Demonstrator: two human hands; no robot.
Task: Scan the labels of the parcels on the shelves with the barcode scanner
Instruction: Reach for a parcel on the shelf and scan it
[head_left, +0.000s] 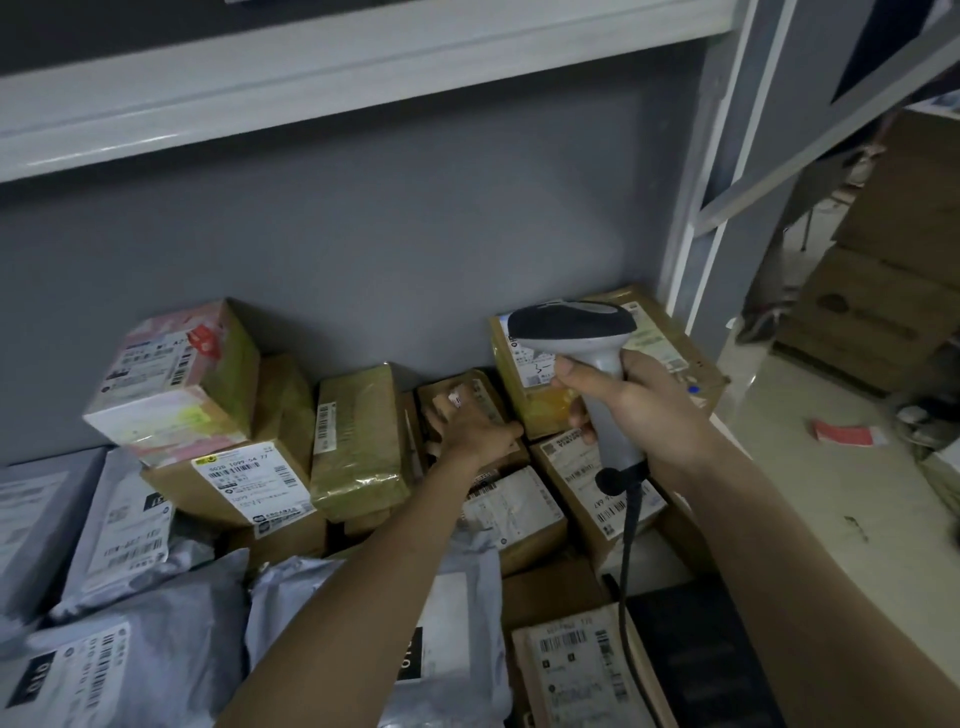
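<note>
Many parcels crowd the shelf across the lower frame, and nothing shows which are scanned. The right hand (639, 400) grasps the barcode scanner (587, 358) at centre right, its head over a tan box (670, 332). The left hand (480, 431) rests on a small brown parcel (467, 400) at centre, fingers hidden. Most labels likely remain.

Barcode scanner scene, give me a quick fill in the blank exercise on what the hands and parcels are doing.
1. The barcode scanner is gripped by the ____ hand.
2. The left hand rests on a small ____ box at the back.
3. The scanner's cable is ____ in colour.

Missing words: right; cardboard; black
</note>
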